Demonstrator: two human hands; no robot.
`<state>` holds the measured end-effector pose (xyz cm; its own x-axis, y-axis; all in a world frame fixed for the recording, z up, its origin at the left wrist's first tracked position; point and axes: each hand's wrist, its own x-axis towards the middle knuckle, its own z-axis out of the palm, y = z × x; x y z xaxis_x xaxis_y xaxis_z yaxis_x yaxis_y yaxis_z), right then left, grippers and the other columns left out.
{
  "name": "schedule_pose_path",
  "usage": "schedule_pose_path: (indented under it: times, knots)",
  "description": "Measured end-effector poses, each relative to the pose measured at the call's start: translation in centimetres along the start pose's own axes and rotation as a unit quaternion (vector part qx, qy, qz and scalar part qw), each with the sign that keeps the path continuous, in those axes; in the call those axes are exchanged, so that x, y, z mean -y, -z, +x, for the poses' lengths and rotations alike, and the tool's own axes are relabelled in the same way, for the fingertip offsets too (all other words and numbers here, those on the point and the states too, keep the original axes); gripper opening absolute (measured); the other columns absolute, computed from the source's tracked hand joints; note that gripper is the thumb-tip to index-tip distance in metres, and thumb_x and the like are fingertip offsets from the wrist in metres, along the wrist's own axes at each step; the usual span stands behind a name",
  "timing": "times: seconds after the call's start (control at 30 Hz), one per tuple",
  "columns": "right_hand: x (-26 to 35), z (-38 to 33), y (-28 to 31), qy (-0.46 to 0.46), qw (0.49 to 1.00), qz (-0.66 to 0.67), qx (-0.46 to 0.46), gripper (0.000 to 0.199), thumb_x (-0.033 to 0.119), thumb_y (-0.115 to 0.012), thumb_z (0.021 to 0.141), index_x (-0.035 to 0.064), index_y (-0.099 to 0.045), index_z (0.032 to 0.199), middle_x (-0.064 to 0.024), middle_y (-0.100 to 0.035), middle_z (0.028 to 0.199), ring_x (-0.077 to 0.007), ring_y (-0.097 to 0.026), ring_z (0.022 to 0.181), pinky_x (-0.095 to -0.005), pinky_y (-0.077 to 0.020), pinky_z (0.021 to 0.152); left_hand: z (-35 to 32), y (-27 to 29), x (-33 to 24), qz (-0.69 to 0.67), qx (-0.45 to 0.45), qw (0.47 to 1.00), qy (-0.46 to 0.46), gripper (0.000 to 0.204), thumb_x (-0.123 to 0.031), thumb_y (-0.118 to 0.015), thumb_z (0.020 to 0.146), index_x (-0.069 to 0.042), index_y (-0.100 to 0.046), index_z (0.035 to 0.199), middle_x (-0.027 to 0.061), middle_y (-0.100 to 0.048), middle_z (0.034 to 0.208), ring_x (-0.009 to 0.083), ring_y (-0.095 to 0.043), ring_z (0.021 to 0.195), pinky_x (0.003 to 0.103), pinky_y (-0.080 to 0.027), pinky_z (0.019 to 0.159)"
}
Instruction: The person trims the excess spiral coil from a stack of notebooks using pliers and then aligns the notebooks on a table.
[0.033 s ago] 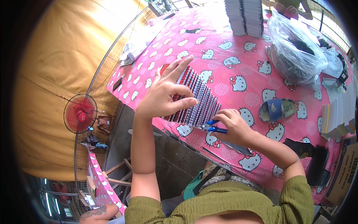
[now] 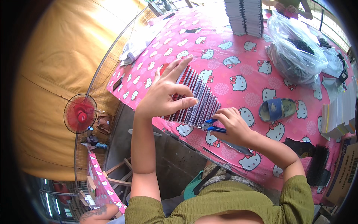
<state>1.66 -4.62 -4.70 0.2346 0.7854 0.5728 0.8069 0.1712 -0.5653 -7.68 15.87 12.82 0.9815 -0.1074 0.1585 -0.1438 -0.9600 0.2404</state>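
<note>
From the head view, your left hand [image 2: 166,93] rests on a fanned row of small spiral-bound booklets [image 2: 197,99] near the front edge of the pink patterned tablecloth [image 2: 231,63]; thumb and forefinger are pinched together over the wire coils while the other fingers spread out straight. Your right hand [image 2: 233,125] is clenched around blue-handled pliers [image 2: 212,127], whose tip sits at the near end of the row, just beside the last coil. Judging by that, you are working on the wire ends along the row, and the tool stands at the end nearest you; how many coils are already finished cannot be told, since the ends are too small to make out.

The booklets overlap like shingles, with red and white covers and dark wire bindings forming a dense striped band. A tall stack of similar booklets [image 2: 244,15] stands at the far side of the table, a clear plastic bag [image 2: 294,52] of dark parts lies to its right, and a blue tape roll [image 2: 276,109] is near your right hand.
</note>
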Motion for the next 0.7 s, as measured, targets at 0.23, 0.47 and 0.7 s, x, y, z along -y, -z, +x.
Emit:
schedule_pose_path:
  times: [0.23, 0.47, 0.7]
  knots:
    - [-1.4, 2.6, 1.1, -0.171, 0.949, 0.193, 0.184, 0.032, 0.027, -0.077, 0.077, 0.0009, -0.068, 0.093, -0.0138, -0.065, 0.089, -0.0247, -0.066, 0.083, -0.0342, -0.0527, 0.071, 0.0, 0.1, 0.0, 0.009, 0.006, 1.000, -0.006, 0.033, -0.049, -0.070, 0.077, -0.016, -0.072, 0.076, 0.0144, -0.028, 0.153, 0.0424, -0.023, 0.140, 0.062, -0.017, 0.108]
    - [-1.5, 1.7, 0.7, -0.169, 0.939, 0.209, 0.213, 0.038, 0.032, -0.078, 0.078, 0.0030, -0.067, 0.100, -0.0139, -0.066, 0.092, -0.0229, -0.066, 0.087, -0.0348, -0.0526, 0.075, -0.1, 0.2, 0.0, 0.010, 0.011, 1.000, -0.002, 0.033, -0.048, -0.070, 0.077, -0.016, -0.072, 0.076, 0.0153, -0.028, 0.153, 0.0423, -0.023, 0.140, 0.061, -0.018, 0.107]
    - [-1.6, -0.2, 0.3, 0.016, 0.999, -0.030, 0.022, 0.045, 0.030, -0.077, 0.071, 0.0092, -0.061, 0.108, -0.0079, -0.058, 0.103, -0.0247, -0.054, 0.098, -0.0413, -0.0367, 0.088, -0.2, 0.2, -0.2, 0.015, -0.003, 1.000, -0.006, 0.034, -0.049, -0.070, 0.077, -0.015, -0.072, 0.076, 0.0155, -0.030, 0.152, 0.0427, -0.024, 0.139, 0.061, -0.021, 0.106]
